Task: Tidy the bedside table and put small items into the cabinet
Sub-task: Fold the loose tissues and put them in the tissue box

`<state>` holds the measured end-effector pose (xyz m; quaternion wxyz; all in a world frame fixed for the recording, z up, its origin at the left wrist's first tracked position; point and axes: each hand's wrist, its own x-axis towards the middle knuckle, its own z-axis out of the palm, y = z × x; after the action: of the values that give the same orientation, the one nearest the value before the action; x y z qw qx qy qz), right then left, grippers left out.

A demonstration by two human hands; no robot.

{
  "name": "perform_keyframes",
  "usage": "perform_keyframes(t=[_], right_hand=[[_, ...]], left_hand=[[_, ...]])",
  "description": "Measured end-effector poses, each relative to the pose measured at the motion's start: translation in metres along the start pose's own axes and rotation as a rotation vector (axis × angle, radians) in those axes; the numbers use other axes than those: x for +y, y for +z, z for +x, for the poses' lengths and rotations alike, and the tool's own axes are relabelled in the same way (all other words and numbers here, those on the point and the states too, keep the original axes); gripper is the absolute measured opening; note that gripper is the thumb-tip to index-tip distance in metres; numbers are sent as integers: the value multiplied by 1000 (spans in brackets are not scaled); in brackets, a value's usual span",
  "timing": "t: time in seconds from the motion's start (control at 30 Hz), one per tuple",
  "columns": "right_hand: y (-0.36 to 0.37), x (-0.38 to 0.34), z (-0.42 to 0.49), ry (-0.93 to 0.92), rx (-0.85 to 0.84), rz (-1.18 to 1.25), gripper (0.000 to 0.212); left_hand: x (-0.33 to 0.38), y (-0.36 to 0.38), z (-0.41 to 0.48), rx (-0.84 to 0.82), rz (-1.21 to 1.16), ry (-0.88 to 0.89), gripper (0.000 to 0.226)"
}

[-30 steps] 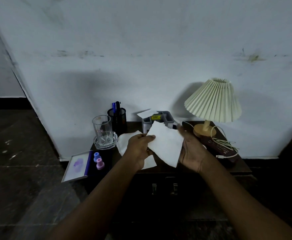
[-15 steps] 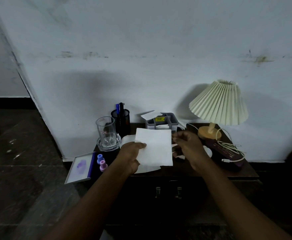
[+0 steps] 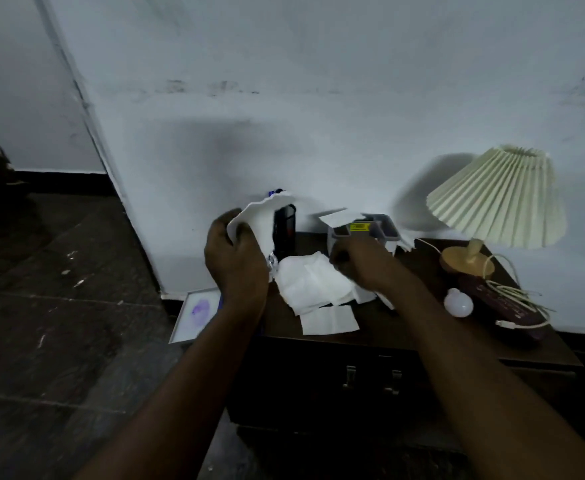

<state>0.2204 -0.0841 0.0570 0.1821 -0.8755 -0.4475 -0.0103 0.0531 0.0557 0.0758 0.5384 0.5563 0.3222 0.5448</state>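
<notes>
A dark wooden bedside table (image 3: 405,327) stands against the white wall. My left hand (image 3: 235,258) grips a white tissue sheet (image 3: 258,216), lifted in front of the black pen holder (image 3: 285,233). My right hand (image 3: 360,263) reaches down onto the pile of white tissues (image 3: 313,285) lying in the middle of the table, fingers curled at its right edge; whether it pinches a sheet I cannot tell. One more folded tissue (image 3: 329,319) lies near the front edge. The cabinet doors with two metal handles (image 3: 370,377) are closed below.
A grey organiser box (image 3: 386,230) with a yellow label sits at the back. A pleated cream lamp (image 3: 499,199) stands at the right, beside a dark case with a coiled white cable (image 3: 506,299) and a white bulb (image 3: 458,302). A white tray (image 3: 195,315) overhangs the left edge.
My left hand carried the tissue sheet up and to the left, in front of the pen holder. My right hand let go of it and dropped onto the tissue pile. The camera moved closer.
</notes>
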Motion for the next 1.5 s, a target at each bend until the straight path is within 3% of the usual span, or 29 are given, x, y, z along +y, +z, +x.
perform_keyframes(t=[0.13,0.27,0.33,0.43,0.5,0.67,0.8,0.9,1.0,1.1,1.2,1.3,1.5], right_hand=[[37,-18,-17,-41,100,-88,25],[62,-28,-16,-5,-79,-273,58],[72,-57,-17,-45,-92,-374,52],[74,-50,-12,13,129,-395,29],[60,-38,-9,122,279,-90,24],[16,-25,-14,496,531,1243,8],[-2,-11,-26,399,403,2019,21],[-9,-5,-32,295,327,2327,43],[-9,-12,-37,297,231,2322,27],[-5,-23,-38,401,247,2209,32],[-4,-25,-38,551,320,2056,27],[-1,-27,-37,536,359,2013,36],[3,-36,-36,587,445,1996,35]], left_hand=[[7,0,8,44,-68,21,22],[1,6,8,38,-89,-82,18],[13,-16,11,69,-117,-86,16],[11,-11,9,32,-119,-171,17],[5,-10,2,11,-128,-232,20],[-7,-8,6,-23,-225,-408,25],[-12,7,-2,-115,-312,-579,16],[-14,20,-12,-156,-448,-735,17],[-14,29,-24,-275,-557,-907,16],[-12,33,-30,-382,-635,-997,24],[-7,36,-34,-444,-673,-983,27],[-5,39,-36,-497,-670,-913,30],[-7,41,-43,-514,-660,-892,29]])
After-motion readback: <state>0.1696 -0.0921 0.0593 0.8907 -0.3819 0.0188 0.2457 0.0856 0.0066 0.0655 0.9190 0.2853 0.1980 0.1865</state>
